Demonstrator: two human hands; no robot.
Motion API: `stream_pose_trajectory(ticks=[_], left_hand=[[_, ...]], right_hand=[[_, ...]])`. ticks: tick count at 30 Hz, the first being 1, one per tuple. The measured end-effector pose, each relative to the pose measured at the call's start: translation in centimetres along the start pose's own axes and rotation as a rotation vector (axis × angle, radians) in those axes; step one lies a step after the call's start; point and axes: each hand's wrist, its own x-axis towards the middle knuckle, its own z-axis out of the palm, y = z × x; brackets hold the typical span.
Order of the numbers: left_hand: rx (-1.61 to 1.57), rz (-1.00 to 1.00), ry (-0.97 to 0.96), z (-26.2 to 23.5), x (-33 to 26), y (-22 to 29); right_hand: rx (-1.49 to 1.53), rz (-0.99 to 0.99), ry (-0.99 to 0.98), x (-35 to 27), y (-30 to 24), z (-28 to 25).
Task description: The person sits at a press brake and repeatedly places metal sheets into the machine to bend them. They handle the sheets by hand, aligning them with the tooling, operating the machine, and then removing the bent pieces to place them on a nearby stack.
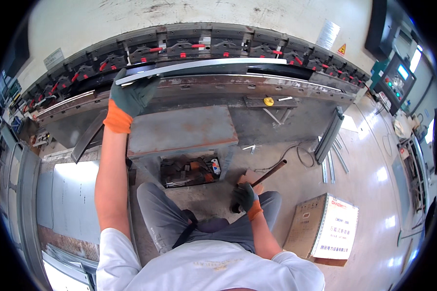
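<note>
Gloved left hand (133,97) grasping the left end of the pale metal strip (204,63). Long axis runs rightward from those fingers, in front of the red-levered clamp row (182,47). Left's the nearer hand. Right hand (245,198) sits lower, well apart from it, clenched round a brown rod (271,172).

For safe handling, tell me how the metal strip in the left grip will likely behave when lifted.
The strip is probably light for its length, since it looks narrow. Its right end may dip, as the left grip is at its left end. Its smooth, shiny face could be slippery.
</note>
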Motion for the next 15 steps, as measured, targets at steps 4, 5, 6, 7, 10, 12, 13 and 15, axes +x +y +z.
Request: stream_pose_trajectory(ticks=[4,5,6,7,10,12,13,15], left_hand=[[-0.037,-0.044,0.001,0.9,2.0,-1.2],[-0.032,-0.044,0.002,1.0,2.4,-1.5],[-0.014,-0.051,-0.006,0.5,1.9,-0.8],[-0.027,-0.046,-0.007,0.2,1.6,-0.5],[-0.041,-0.033,-0.011,-0.1,1.7,-0.1],[-0.005,-0.012,0.008,-0.5,2.0,0.1],[0.007,-0.019,-0.025,-0.5,2.1,0.1],[0.017,-0.024,-0.079,-0.6,2.1,0.1]], right_hand=[[-0.054,-0.012,0.030,-0.7,-0.2,-1.9],[-0.068,-0.020,0.038,-0.9,-0.3,-2.2],[-0.019,0.023,0.048,-0.9,-0.6,-0.7],[0.026,0.059,0.067,-1.0,-1.2,0.4],[0.126,0.138,0.193,-1.4,-2.2,2.4],[0.137,0.159,0.197,-2.0,-2.9,2.9],[0.143,0.169,0.201,-2.3,-3.2,3.0],[0.130,0.164,0.196,-2.5,-3.3,3.0]])
